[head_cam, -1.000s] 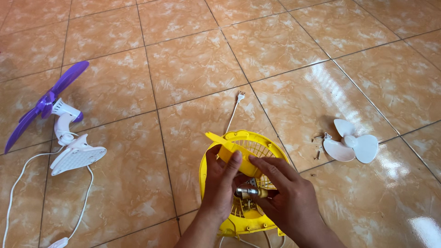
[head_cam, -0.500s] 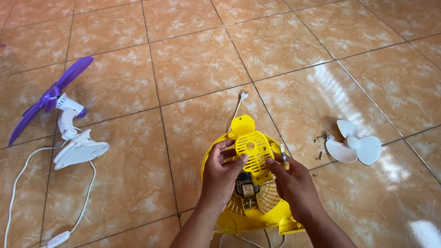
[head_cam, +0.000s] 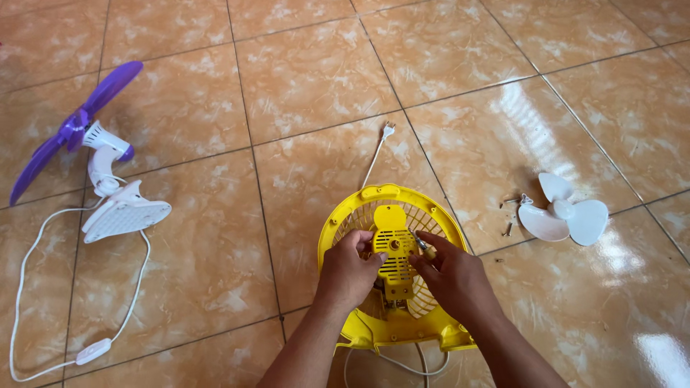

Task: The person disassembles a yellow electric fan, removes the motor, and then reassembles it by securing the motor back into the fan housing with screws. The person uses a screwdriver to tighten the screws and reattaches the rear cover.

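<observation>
A yellow fan housing with a round grille lies flat on the tiled floor in front of me. A yellow slotted motor cover rests over its centre. My left hand grips the cover's left edge. My right hand presses on its right edge and pinches a small metal piece, perhaps a screw or tool tip, against it. The fan's white cord and plug run away from the housing's far rim.
A white three-blade propeller lies to the right with a few loose screws beside it. At the left stands a white clip fan with purple blades; its white cord with an inline switch loops over the floor.
The yellow cover, held tilted above the grille a second ago, now lies flat over the motor. Both hands have shifted to its edges. The view has drifted slightly.
</observation>
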